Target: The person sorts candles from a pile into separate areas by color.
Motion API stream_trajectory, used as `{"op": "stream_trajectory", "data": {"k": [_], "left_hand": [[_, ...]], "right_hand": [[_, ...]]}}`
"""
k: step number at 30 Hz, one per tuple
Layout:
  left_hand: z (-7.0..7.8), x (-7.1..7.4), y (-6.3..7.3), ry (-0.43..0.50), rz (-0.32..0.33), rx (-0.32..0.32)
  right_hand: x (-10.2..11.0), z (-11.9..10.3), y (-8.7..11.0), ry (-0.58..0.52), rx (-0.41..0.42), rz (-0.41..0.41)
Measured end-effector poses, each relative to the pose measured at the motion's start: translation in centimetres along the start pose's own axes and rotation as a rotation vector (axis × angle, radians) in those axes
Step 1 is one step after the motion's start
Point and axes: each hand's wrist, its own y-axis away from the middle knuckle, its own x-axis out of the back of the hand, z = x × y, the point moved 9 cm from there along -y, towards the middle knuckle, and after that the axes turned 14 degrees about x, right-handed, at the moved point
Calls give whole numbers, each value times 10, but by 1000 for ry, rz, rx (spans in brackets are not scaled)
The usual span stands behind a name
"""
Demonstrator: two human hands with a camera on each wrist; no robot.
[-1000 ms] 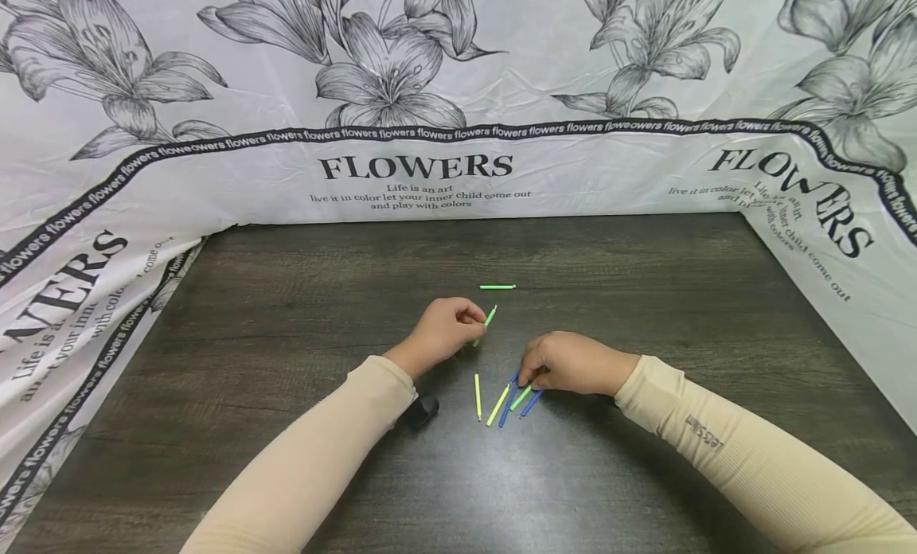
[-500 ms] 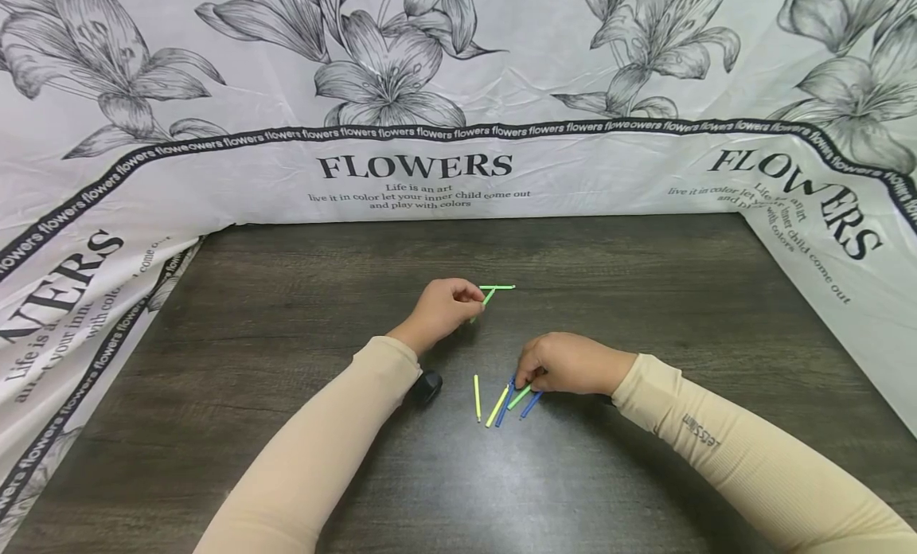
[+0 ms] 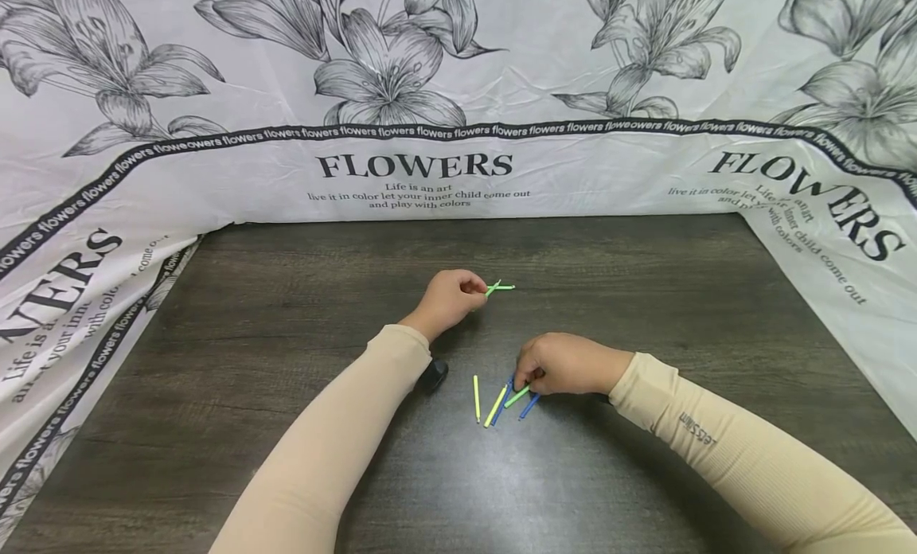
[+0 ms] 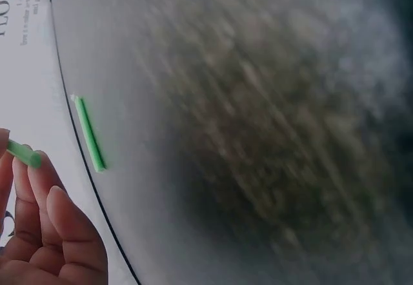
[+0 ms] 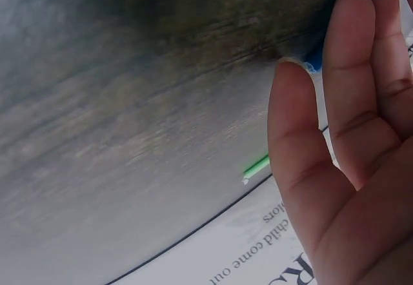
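Left hand (image 3: 450, 301) pinches one green stick (image 4: 26, 153), which appears to cross the far green stick (image 4: 90, 135) lying on the table (image 3: 630, 291); whether they touch cannot be told. Moved carelessly, it could nudge that stick or set it rolling. Nearer lie two yellow sticks (image 3: 476, 399), a blue stick (image 3: 498, 413), a third green stick (image 3: 517, 398) and another blue stick (image 3: 528, 407). Right hand (image 3: 566, 364) reaches over these; its grip cannot be told, and a stray brush could scatter them.
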Motion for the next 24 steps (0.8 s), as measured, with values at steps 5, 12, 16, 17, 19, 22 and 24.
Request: {"op": "stream_trajectory", "data": {"k": [5,12,16,17,19,22,24], "left_hand": [[2,-3,-4,-66,6,-22],[8,-5,-6,-133,4,-53],[12,-6,-8,-170,9,-59],[12,-6,-8,-182,12,-60],[13,-7,-10,-211,16,-67],[15,-8,-13,-242,21,-73],[15,-8,-14,-254,20,-75]], "right_hand": [[-1,0,-1,2,-14,-10],[-2,-1,-1,22,-13,-15],[-3,0,-1,32,-11,-12],[-3,0,-1,32,-15,-13],[-3,0,-1,39,-9,-9],[-2,0,-2,41,-10,-7],[-2,0,-2,42,-6,-5]]}}
